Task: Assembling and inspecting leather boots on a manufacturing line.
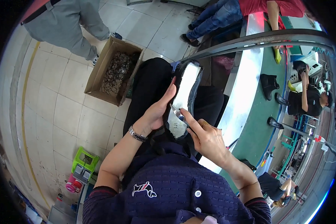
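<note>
A black shoe (184, 93) lies bottom up over my lap, its white, soleless-looking underside facing me and its toe pointing away or toward me, I cannot tell which. My left hand (159, 109) is wrapped against the shoe's left side, thumb along the edge. With my right hand (205, 136) I grip a small shiny metal tool with a pointed tip (178, 113), index finger stretched along it. The tool touches or hovers just over the lower part of the white underside. Its handle is hidden in my palm.
A cardboard box (95, 84) of tangled dark strands stands on the tiled floor ahead left. To the right runs a green conveyor belt (246, 140) carrying black boots (269, 86), beside a metal rail. A green plastic stool (86, 158) stands lower left. Several other people are nearby.
</note>
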A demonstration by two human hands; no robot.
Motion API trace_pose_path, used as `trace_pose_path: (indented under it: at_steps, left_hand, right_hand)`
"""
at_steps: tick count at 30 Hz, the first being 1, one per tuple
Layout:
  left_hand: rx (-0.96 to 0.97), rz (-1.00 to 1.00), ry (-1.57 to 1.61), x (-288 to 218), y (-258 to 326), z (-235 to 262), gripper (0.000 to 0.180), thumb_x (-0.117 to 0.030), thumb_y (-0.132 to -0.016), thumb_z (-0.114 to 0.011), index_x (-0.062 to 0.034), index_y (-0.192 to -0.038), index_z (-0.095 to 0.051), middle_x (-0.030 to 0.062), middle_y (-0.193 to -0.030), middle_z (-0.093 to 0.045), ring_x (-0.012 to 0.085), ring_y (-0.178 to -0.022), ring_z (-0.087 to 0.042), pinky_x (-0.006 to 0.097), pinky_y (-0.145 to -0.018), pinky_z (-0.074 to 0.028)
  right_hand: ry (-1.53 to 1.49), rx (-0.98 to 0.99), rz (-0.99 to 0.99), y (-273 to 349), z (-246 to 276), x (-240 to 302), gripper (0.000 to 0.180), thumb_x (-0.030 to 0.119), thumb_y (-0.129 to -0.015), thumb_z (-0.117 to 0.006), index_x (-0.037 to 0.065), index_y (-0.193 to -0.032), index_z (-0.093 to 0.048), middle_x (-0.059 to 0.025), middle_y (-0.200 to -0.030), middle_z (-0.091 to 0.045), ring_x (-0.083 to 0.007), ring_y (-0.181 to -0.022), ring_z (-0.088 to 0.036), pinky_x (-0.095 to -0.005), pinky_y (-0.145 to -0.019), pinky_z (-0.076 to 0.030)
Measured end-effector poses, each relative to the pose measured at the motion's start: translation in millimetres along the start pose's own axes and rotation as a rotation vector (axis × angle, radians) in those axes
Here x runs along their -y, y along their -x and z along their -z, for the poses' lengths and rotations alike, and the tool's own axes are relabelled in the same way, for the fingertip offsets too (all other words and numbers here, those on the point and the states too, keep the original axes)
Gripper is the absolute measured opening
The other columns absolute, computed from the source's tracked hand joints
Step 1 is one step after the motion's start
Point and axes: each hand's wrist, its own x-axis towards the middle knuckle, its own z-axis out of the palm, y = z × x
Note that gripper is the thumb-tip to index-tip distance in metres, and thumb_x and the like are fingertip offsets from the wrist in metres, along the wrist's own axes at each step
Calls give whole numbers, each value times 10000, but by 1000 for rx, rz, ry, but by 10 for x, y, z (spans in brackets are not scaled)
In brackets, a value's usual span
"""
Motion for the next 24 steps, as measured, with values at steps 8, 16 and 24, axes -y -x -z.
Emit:
trace_pose_path:
  at_steps: [8, 16, 24]
  left_hand:
    - [-50, -39, -163, -108, -31, -85, 775, -462, -984, -514, -236, -1570, -60, 76, -1544, -268, 184, -1336, -371, 325, -1066, -351]
    - [-49, 68, -363, -257, -5, 13, 719, -357, -1011, -494, -193, -1568, -70, 128, -1512, -322, 190, -1323, -385, 320, -1067, -343]
    - [-61, 63, -470, -328, -27, 4, 745, -350, -999, -510, -172, -1567, -61, 123, -1506, -330, 197, -1332, -369, 329, -1077, -333]
  right_hand:
    - [-81, 57, -27, -58, 94, -4, 656, 69, -886, -622, 196, -1481, -375, -139, -743, -631, -279, -552, -623, -386, -502, -522]
    - [11, 261, 278, -660, 1124, -24, 694, 66, -868, -660, 154, -1483, -351, -179, -929, -695, -368, -737, -685, -400, -642, -553]
    - [625, 225, 240, -1130, 1086, -289, 634, 235, -954, -577, 256, -1513, -279, -137, -632, -632, -277, -488, -635, -392, -446, -494]
